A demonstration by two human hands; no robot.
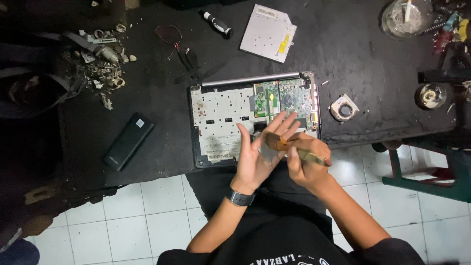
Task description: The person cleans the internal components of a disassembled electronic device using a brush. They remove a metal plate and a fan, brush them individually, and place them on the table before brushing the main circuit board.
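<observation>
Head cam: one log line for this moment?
left hand: open, palm by brush | right hand: grips brush | below: opened laptop | table: fan, drive

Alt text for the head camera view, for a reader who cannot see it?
A person's right hand holds a small brush against the open palm of the left hand, above an opened laptop on a dark table. A small fan, a flat disc drive and a black battery pack lie around it.
</observation>
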